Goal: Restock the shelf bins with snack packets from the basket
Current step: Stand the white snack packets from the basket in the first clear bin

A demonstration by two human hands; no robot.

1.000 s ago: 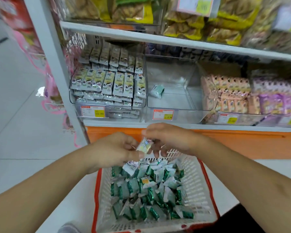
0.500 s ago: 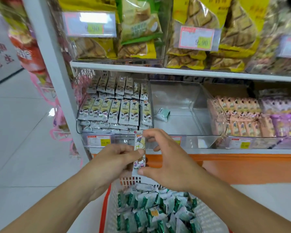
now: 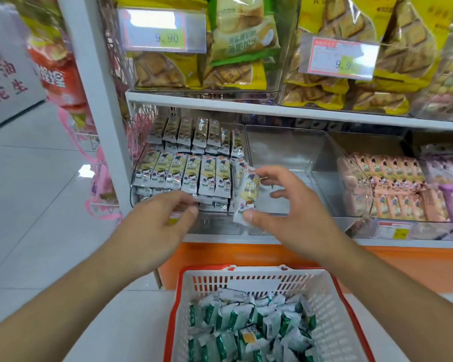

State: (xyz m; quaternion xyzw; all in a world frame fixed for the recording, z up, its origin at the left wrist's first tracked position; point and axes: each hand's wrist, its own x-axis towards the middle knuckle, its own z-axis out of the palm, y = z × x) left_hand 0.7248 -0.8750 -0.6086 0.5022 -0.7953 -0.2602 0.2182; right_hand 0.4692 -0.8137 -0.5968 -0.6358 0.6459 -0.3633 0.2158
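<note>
Clear plastic bins line the lower shelf as a person restocks it, both bare forearms reaching up from the bottom corners toward the middle of the view. The left hand (image 3: pixel 165 218) hovers just in front of the left bin (image 3: pixel 220 226), fingers loosely curled and holding nothing, thumb out toward three o'clock. That bin is packed with upright rows of yellow-and-white packets (image 3: pixel 188 176). At three o'clock from the left hand, the right hand (image 3: pixel 288 207) pinches a single snack packet (image 3: pixel 247 194) of the same yellow-and-white kind, thumb at its lower end and a fingertip at its upper end, the other fingers spread. The packet stands nearly upright, its top leaning against the right end of the front row, over the wall between the left bin and the middle bin (image 3: pixel 298 152). The right hand hides most of the middle bin's floor, so its contents cannot be told. Farther toward three o'clock sits a bin of pink packets (image 3: pixel 392 189). At twelve o'clock, the upper shelf holds yellow bags of biscuits (image 3: pixel 351 61) behind price tags (image 3: pixel 162 30). At six o'clock, below the hands, stands the white basket (image 3: pixel 324 291) with its red rim, heaped with green-and-white packets (image 3: pixel 246 327).
</note>
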